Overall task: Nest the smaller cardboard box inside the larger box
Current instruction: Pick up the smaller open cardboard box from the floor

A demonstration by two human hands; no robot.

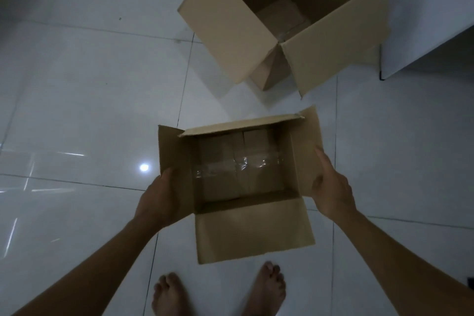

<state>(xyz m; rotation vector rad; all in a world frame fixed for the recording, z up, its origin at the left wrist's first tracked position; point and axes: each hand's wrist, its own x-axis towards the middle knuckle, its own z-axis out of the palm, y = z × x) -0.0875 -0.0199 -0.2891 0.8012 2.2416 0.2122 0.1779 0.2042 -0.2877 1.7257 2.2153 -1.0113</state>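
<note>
I hold the smaller cardboard box [252, 232] in front of me above the floor, its flaps open and its taped bottom visible inside. My left hand [160, 200] grips its left side flap. My right hand [331, 187] presses against its right side flap. The larger cardboard box [331, 41] stands on the floor farther ahead and to the right, open at the top with its flaps spread outward. It looks empty inside, though the interior is dim. The two boxes are apart.
The floor [89, 84] is glossy white tile with light reflections. A white cabinet or panel [431, 20] stands against the larger box's right side. My bare feet [220, 292] are below the held box.
</note>
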